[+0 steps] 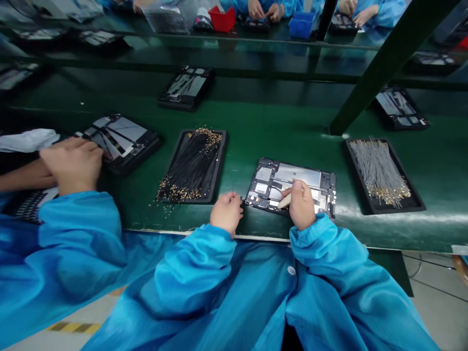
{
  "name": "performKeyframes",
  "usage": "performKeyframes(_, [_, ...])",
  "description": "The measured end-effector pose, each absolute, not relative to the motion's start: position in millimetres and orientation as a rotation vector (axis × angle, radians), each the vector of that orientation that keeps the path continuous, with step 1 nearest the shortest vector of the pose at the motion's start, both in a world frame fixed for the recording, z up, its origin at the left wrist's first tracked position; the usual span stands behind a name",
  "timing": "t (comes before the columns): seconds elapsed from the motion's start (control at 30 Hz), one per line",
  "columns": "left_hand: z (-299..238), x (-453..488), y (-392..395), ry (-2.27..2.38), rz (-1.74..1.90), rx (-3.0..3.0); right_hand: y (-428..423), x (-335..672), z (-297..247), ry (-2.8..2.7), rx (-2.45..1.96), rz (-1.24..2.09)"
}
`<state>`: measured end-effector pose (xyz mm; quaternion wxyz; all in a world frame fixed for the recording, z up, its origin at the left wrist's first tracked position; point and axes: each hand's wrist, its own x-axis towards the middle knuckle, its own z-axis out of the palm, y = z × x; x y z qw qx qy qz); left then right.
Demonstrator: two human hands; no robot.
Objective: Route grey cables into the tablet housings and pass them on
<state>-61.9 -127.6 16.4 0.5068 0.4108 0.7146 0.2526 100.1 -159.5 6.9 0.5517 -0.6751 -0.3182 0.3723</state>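
Fingers first: how do they stand, and where's the work?

On the right hand they curl closed around a pale pry tool, angled down onto an opened tablet. On the left hand they pinch together on what looks like a thin dark strand, too fine to identify.

Where does that tablet sit?

Flat on the green bench, close to its near edge. The left tray holds black cables with gold ends, and the right tray holds grey cables, also gold-tipped. The tablet lies between them.

Why that layout?

Seemingly for reach: the trays flank the tablet, which sits right in front of the person. The cables lie roughly parallel, probably so one can be drawn out cleanly.

And the hand further left?

That's a neighbour's hand in a blue sleeve, beside another opened tablet. Smallest of all, loose gold bits are scattered past the left tray's near corner.
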Motion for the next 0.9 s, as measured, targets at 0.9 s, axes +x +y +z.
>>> performKeyframes(0.9, [20.4,-45.9,-155.0,1.315,0.182,0.569,-135.5,110.9,25.3,-1.434,-1.928,1.176])
